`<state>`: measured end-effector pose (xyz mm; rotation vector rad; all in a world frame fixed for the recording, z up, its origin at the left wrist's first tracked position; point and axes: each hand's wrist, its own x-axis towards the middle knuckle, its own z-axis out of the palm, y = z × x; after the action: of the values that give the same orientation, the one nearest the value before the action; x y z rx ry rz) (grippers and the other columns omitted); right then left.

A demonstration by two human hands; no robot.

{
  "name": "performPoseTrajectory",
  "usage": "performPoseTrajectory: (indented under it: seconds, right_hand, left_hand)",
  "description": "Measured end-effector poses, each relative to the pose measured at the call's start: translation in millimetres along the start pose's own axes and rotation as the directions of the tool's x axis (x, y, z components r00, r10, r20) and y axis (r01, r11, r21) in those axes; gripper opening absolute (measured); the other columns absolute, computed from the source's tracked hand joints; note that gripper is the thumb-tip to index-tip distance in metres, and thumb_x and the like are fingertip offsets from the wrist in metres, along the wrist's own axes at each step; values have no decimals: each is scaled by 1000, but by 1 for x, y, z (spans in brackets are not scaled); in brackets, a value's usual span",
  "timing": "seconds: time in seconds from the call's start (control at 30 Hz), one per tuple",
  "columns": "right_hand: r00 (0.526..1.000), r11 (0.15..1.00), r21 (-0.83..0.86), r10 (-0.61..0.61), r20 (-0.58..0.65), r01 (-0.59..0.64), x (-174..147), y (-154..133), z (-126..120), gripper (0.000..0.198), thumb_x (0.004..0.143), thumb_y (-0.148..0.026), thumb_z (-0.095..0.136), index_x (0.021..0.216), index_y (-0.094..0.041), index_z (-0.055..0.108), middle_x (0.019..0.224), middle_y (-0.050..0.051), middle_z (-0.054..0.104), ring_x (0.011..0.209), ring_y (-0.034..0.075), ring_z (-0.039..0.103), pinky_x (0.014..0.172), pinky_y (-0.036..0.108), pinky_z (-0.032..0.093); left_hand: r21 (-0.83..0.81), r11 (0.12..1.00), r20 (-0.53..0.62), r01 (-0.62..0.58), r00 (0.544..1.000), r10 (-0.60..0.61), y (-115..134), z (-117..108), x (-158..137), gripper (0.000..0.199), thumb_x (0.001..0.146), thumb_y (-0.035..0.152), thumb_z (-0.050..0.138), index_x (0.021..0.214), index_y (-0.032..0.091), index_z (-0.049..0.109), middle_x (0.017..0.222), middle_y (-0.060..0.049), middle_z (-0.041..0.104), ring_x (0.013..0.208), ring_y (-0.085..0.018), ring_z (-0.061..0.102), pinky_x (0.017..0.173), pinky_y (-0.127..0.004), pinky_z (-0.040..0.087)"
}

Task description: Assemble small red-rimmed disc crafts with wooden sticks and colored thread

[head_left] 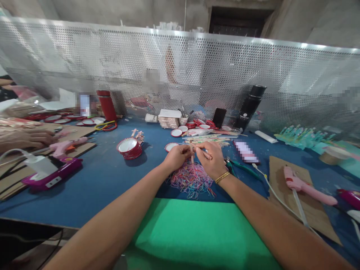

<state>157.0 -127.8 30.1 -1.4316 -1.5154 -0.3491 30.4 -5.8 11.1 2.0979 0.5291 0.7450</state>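
Note:
A small pale wooden stick (192, 157) stands roughly upright between my hands. My left hand (176, 158) pinches it from the left, the fingers closed. My right hand (211, 156), with a gold bracelet at the wrist, is closed around the stick's other side; whether it holds anything more is too small to tell. Beneath both hands lies a tangled heap of multicoloured thin strings (191, 180). A white disc with a red rim (171, 146) lies just behind my left hand. Thin wooden sticks (225, 140) are piled behind my right hand.
Green-handled pliers (244, 167) and a phone (246, 152) lie right of my hands. A pink glue gun (305, 184) rests on cardboard (309, 213). At left are a red-rimmed stack (129, 148), a purple power strip (53, 176) and another person's hand (28, 139). A perforated metal screen (135, 56) stands behind.

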Motion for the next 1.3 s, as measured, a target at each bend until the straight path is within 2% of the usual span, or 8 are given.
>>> performPoseTrajectory:
  seconds: [0.23,0.53,0.77,0.97,1.17,1.3]
  right_hand:
    - [999,999,-8,32,-37,-32,0,3,0,12,90,-27,56,83,-25,65,80,1,70,80,20,60,85,37,39]
    - [1000,1000,1,12,7,-12,-1,0,1,11,89,-27,56,85,-25,66,81,0,70,83,20,60,88,37,38]
    - [998,999,-11,52,-39,-52,0,1,-1,12,89,-27,56,81,-24,66,79,0,69,80,19,60,85,36,38]
    - [1000,1000,4,14,-6,-14,-2,-1,1,12,89,-27,56,85,-24,67,82,1,70,83,19,60,88,36,38]
    - [1000,999,-21,30,-2,-30,-3,0,2,11,90,-28,57,85,-25,67,80,0,69,83,19,60,88,36,37]
    - [1000,999,-21,29,-9,-29,-2,-1,1,11,90,-28,57,84,-24,66,80,0,69,82,19,59,87,35,37]
  left_hand:
    - [-16,1000,16,25,1000,-25,-2,0,1,32,77,44,62,82,13,69,74,-1,67,67,-14,56,64,-24,42]
    - [-3,1000,-2,-14,1000,14,3,-1,-1,34,78,46,63,67,14,60,64,1,61,62,-12,53,61,-23,42]
    - [-5,1000,9,15,1000,-15,2,-1,0,33,77,46,63,77,13,66,69,-1,65,63,-13,56,60,-24,44]
    - [19,1000,2,-6,1000,6,1,-1,0,35,79,47,60,74,13,64,67,0,63,61,-12,52,58,-23,41]
    - [8,1000,12,-10,1000,10,2,-1,1,35,78,48,61,77,13,66,72,-1,66,65,-14,55,63,-25,43]
    - [2,1000,8,3,1000,-3,2,-1,0,34,78,47,62,72,13,64,69,-1,64,64,-13,53,62,-24,43]
